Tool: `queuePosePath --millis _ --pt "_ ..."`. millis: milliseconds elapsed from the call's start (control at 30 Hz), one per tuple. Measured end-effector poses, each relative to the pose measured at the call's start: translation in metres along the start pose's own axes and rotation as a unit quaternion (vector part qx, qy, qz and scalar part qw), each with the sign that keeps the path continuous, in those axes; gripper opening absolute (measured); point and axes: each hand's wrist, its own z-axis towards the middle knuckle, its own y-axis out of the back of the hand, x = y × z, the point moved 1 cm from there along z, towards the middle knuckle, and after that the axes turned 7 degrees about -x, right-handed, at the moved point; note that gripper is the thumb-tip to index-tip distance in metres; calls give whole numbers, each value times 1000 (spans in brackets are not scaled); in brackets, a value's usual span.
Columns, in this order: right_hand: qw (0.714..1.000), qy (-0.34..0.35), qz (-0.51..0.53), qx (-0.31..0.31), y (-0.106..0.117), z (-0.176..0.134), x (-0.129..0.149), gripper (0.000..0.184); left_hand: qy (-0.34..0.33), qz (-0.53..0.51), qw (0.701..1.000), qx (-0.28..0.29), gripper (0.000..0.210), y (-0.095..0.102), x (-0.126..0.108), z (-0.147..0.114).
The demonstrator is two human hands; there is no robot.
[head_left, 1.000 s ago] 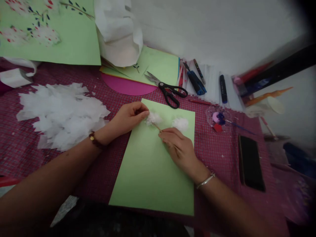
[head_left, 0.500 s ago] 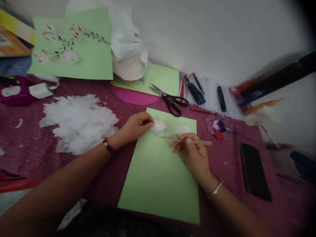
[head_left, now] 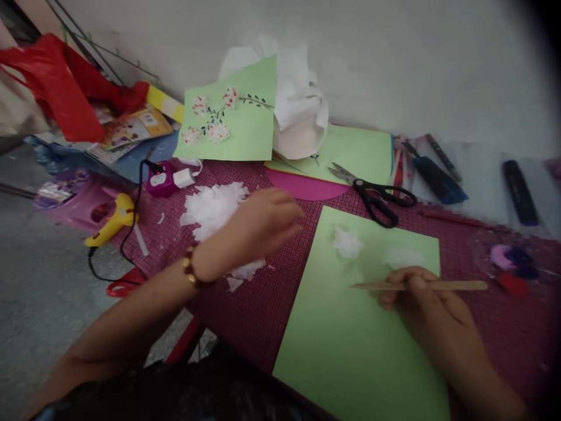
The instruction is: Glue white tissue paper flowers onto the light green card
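My right hand grips a thin pointed wooden stick between thumb and fingers, low over the green paper sheet. The stick's tip points left, below a white tissue-paper puff on the sheet. A second white puff lies just above my right fingers, partly covered by them. My left hand is in the air left of the sheet, in front of a heap of white tissue pieces; its fingers are smeared by motion, so whether they hold anything is unclear.
Black-handled scissors lie above the sheet. A finished green picture leans at the back. Leftward are a purple power adapter and a yellow glue gun with its cord. A utility knife and black marker lie right.
My left hand has left the white puff and moved left toward the tissue heap. My view has swung left. My right hand still holds the stick over the sheet.
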Motion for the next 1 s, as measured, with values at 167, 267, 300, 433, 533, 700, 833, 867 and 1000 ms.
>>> queuePosePath --millis 167,267,300,433,533,700,833,867,1000 --pt "999 13 -36 9 -1 3 2 24 124 111 986 5 37 13 93 -22" --pt "998 26 -47 12 -2 3 5 25 155 78 984 24 24 7 118 -25" --pt "998 28 -49 14 -2 3 6 24 171 56 984 14 19 6 121 -24" --pt "999 35 -35 19 -4 4 5 26 209 -30 971 -115 19 21 99 -15" --pt "999 33 -13 10 -6 5 5 24 216 -79 965 -123 17 34 56 -6" --pt "997 60 36 -31 -9 7 9 24 203 -132 970 -31 14 29 -18 7" --pt "995 63 49 -56 -9 12 10 26 120 -176 977 14 14 4 -49 27" --pt "995 64 52 -56 -8 13 11 26 106 -190 976 25 15 -4 -53 33" --pt "994 66 60 -65 -6 15 10 27 93 -234 968 11 16 -35 -53 48"
